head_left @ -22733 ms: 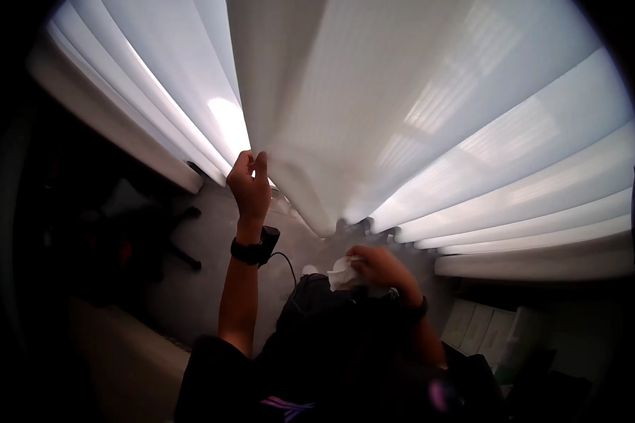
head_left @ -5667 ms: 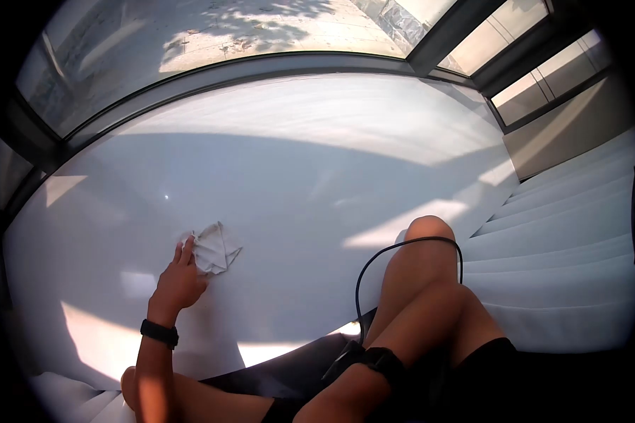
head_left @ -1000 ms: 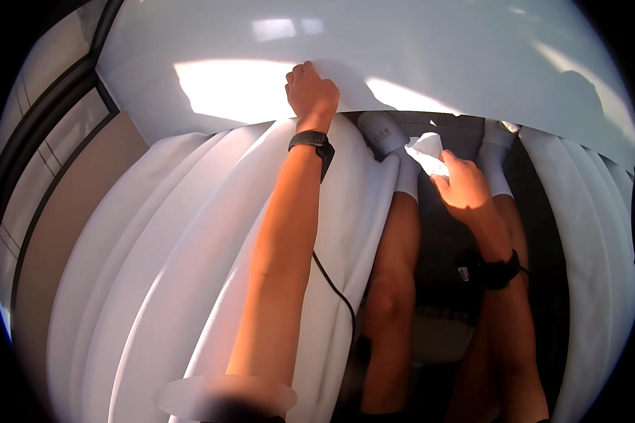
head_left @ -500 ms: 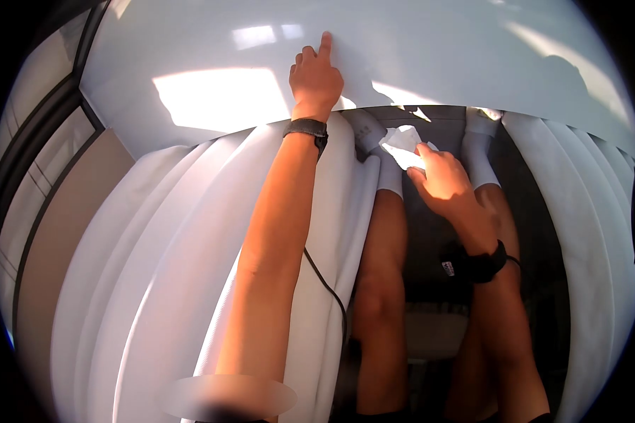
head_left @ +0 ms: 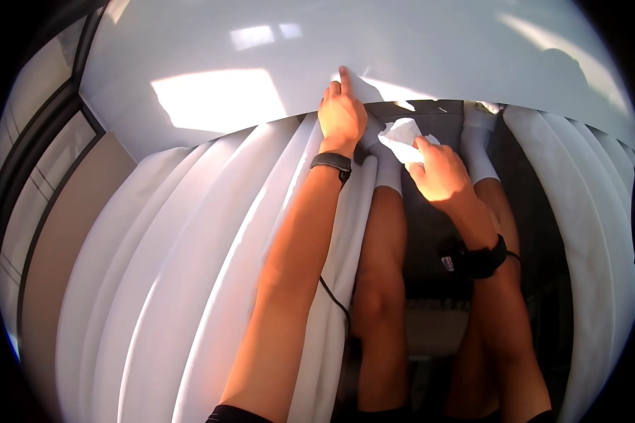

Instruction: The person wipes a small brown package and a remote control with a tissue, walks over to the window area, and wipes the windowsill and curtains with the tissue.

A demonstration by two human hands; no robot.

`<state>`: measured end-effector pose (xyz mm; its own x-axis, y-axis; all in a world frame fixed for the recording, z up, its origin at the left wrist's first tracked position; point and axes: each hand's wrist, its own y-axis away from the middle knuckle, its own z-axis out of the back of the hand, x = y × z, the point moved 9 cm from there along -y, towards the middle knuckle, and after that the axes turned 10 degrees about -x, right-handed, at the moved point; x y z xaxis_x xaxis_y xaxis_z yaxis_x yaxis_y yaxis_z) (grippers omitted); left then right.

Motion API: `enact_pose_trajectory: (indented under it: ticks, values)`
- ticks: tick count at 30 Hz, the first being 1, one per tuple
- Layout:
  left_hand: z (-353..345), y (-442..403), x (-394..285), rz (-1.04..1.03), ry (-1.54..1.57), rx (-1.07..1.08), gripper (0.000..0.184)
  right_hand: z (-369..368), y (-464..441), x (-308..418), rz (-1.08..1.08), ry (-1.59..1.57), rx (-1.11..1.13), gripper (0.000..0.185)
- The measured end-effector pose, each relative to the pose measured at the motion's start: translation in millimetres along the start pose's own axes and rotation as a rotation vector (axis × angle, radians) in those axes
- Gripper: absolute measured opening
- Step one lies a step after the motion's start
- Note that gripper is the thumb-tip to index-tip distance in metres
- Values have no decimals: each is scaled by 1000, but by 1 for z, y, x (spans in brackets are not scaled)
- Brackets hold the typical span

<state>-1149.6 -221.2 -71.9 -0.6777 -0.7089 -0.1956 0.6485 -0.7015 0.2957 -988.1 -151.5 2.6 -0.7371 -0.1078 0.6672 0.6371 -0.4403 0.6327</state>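
Note:
My left hand (head_left: 342,116) is at the front edge of a white, glossy surface (head_left: 211,42). Its index finger is stretched out and touches the surface, the other fingers are partly curled, and nothing shows in it. A crumpled white cloth (head_left: 402,141) is pinched between the thumb and fingers of my right hand (head_left: 441,173), in front of the edge and above the gap between the curtains. Each wrist wears a black band.
White curtains hang on the left (head_left: 169,268) and on the right (head_left: 585,233). Between them are my bare legs in white socks (head_left: 478,151) over a dark floor. A black cable (head_left: 336,296) runs beside the left arm. Dark window frames (head_left: 42,148) stand at the far left.
My left hand has moved right and, since the last frame, back toward the edge; its index finger has stretched out. My right hand, still holding the cloth, has shifted slightly left.

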Motion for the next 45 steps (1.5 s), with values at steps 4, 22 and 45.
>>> enact_pose_trajectory:
  ticks: [4,22,45]
  values:
    - [-1,34,-21,-4,217,-38,46,-2,1,-4,-13,44,-1,18]
    - [-29,117,-70,976,1879,615,38,-12,12,-57,-345,-510,-192,29]
    - [56,75,2,-42,-454,-183,21,-38,8,-65,-17,-52,-140,24]
